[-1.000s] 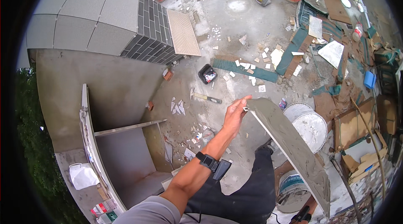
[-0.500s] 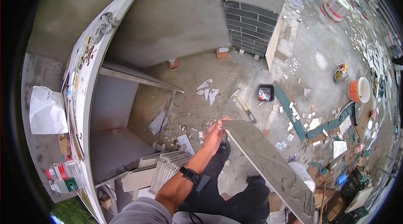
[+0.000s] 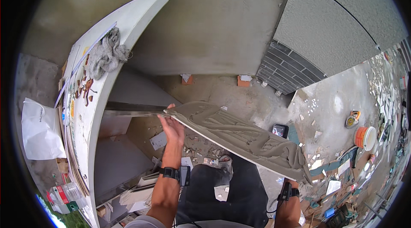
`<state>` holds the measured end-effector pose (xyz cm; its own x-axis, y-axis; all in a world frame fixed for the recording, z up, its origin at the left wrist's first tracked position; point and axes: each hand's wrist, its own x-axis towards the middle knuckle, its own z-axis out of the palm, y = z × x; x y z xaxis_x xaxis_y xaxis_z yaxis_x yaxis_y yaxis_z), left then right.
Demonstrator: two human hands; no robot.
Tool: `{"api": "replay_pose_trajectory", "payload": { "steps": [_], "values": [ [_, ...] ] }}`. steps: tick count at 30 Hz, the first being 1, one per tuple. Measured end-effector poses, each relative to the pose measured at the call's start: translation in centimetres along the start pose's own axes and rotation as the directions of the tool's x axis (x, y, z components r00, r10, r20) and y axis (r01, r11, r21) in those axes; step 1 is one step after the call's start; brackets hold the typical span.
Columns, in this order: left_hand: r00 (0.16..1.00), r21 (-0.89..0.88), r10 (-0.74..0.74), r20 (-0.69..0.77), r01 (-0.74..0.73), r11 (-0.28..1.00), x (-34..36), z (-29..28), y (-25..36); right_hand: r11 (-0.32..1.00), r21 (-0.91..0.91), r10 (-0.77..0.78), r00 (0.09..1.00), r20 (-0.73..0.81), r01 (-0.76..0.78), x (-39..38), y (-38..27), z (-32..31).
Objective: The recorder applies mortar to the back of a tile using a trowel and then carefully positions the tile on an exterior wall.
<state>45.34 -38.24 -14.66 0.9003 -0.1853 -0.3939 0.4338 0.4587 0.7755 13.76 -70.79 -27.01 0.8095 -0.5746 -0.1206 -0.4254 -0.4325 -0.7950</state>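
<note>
The person holds a long tile [image 3: 244,140] flat between both hands, its upper face spread with grey combed mortar. The left hand [image 3: 172,126] grips the far end, fingers wrapped over the edge near the open cabinet frame [image 3: 98,99]. The right hand is hidden under the tile's near end; only the right wrist [image 3: 287,191] with its strap shows, so whether that hand grasps or merely props the tile cannot be told. The tile hangs in the air at a slant above the person's dark trousers [image 3: 231,193], its left end level with the shelf edge [image 3: 132,109] inside the frame and close to it.

The step in hand looks like carrying the buttered tile to its place of fixing, probably on or beside the frame or the rendered wall [image 3: 205,35] behind it. The next move likely calls for turning the tile so the mortar face meets the surface, without the wet bed sliding or smearing against the frame. Both ends need a steady hold, since the piece is long and heavy with mortar.

A grey rag [image 3: 107,54] lies on top of the frame. Tile scraps litter the floor [image 3: 325,112], with an orange bucket [image 3: 364,137] to the right.
</note>
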Motion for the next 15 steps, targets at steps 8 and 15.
{"api": "replay_pose_trajectory", "payload": {
  "steps": [8, 15],
  "values": [
    [0.969, -0.243, 0.159, -0.19, -0.203, 0.948, 20.2, -7.2, -5.5, 0.941, -0.339, 0.031, 0.993, 0.115, 0.01, 11.5, 8.0, 10.1],
    [0.921, -0.165, 0.234, -0.311, -0.294, 0.941, 32.2, -12.6, -8.7, 0.859, -0.498, -0.047, 0.986, 0.158, 0.12, 23.1, 15.0, 23.0]
  ]
}}
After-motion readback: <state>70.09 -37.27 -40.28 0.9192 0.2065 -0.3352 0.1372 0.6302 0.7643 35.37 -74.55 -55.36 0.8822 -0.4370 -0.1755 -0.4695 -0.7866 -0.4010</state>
